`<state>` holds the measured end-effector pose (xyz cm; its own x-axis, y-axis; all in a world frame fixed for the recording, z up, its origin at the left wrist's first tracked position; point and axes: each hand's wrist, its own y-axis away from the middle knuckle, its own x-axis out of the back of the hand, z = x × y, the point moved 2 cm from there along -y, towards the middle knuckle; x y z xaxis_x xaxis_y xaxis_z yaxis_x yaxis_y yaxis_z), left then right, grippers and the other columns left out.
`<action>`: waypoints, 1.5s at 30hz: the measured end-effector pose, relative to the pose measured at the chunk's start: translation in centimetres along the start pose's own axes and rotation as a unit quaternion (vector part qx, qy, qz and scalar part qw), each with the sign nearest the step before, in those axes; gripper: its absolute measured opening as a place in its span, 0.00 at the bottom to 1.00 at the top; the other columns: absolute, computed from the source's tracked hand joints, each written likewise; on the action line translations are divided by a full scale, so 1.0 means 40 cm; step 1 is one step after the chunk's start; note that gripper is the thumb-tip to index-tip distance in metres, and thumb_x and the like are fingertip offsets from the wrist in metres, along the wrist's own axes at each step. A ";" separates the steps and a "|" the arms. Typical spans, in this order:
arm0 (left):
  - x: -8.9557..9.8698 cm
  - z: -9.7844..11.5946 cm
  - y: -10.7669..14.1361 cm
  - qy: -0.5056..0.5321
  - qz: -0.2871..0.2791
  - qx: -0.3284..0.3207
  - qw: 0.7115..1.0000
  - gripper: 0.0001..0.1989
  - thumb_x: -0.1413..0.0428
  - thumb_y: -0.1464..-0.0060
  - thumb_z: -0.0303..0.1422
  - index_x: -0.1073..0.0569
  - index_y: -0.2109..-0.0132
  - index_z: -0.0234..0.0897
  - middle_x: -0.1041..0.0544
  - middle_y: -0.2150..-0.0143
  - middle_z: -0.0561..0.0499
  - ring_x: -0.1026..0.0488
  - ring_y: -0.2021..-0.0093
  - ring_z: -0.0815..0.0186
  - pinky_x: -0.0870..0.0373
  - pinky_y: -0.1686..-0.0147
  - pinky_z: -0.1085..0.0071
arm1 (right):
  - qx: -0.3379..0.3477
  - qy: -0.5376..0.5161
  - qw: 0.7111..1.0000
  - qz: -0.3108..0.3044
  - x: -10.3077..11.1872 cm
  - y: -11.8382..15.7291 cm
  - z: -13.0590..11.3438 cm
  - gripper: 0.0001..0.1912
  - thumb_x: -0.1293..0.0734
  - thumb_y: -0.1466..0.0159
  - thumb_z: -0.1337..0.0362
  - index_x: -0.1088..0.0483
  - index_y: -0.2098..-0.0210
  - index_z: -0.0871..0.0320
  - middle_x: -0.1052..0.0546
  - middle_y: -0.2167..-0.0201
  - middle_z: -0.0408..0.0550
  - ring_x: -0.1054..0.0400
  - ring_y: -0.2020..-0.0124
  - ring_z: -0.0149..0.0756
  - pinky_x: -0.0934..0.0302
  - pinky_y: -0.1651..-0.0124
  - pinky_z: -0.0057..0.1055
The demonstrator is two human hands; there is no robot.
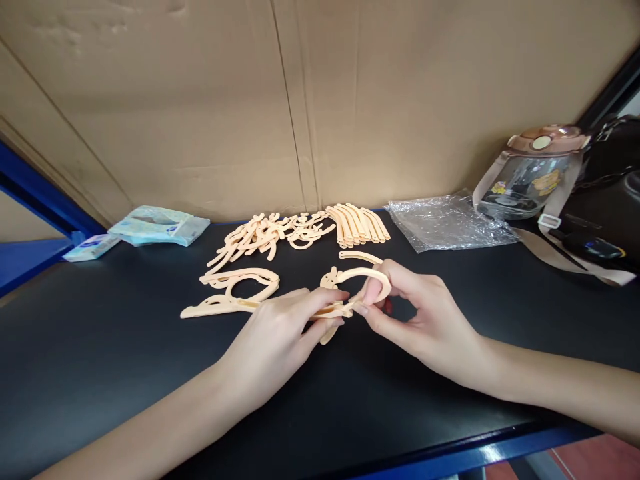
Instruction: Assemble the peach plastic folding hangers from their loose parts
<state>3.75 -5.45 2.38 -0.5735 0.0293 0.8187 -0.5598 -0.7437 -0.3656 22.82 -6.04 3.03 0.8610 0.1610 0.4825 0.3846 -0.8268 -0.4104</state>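
Over the middle of the table, both hands are closed on a beige plastic folding hanger (327,311). My left hand (280,327) pinches its flat arm piece between thumb and fingers. My right hand (420,310) grips the other end, where a curved hook piece (363,272) arches around its fingertips. The joint between the hands is partly hidden by the fingers. Just behind them lies a small beige piece with holes (329,277), and a single curved arm (357,255) rests farther back. Left of my left hand lies another beige folding hanger (235,293) with a round opening.
At the back are a loose heap of beige pieces (265,237) and a neat stack of curved arms (357,225). Clear plastic film (450,223), a strapped water bottle (533,180) and a dark bag (610,200) stand right. Blue tissue packs (157,225) lie left.
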 end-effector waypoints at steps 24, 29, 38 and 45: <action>0.044 -0.012 -0.024 0.427 -0.045 0.224 0.875 0.20 0.45 0.41 0.37 0.37 0.43 0.45 0.32 0.67 0.55 0.38 0.80 0.74 0.40 0.91 0.83 | 0.008 0.432 0.902 -0.019 0.091 -0.078 0.146 0.11 0.38 0.33 0.58 0.26 0.60 0.56 0.26 0.61 0.53 0.32 0.58 0.46 0.41 0.64 0.37; 0.040 -0.012 -0.027 0.544 -0.008 0.273 0.794 0.11 0.52 0.35 0.39 0.29 0.52 0.41 0.38 0.73 0.57 0.44 0.83 0.77 0.41 0.91 0.86 | 0.002 0.409 0.912 -0.027 0.083 -0.081 0.159 0.11 0.39 0.33 0.62 0.25 0.66 0.57 0.27 0.64 0.52 0.33 0.60 0.45 0.41 0.62 0.38; 0.050 -0.008 -0.024 0.551 0.015 0.364 0.751 0.08 0.49 0.37 0.28 0.24 0.57 0.34 0.27 0.47 0.44 0.22 0.60 0.61 0.20 0.77 0.75 | 0.009 0.051 0.998 -0.031 0.053 -0.052 0.099 0.07 0.39 0.37 0.71 0.43 0.65 0.54 0.28 0.72 0.38 0.33 0.70 0.30 0.41 0.65 0.28; 0.049 -0.007 -0.021 0.568 -0.009 0.374 0.733 0.08 0.46 0.38 0.29 0.24 0.54 0.35 0.23 0.50 0.44 0.20 0.66 0.62 0.20 0.75 0.73 | 0.070 0.141 0.985 -0.064 0.039 -0.038 0.077 0.06 0.36 0.33 0.59 0.33 0.61 0.55 0.28 0.71 0.40 0.38 0.72 0.29 0.46 0.68 0.27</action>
<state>2.93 -4.59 4.18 -0.9359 0.2653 -0.2318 -0.3325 -0.8825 0.3326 24.61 -2.86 2.03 0.6827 0.0873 0.7254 0.5441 -0.7234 -0.4250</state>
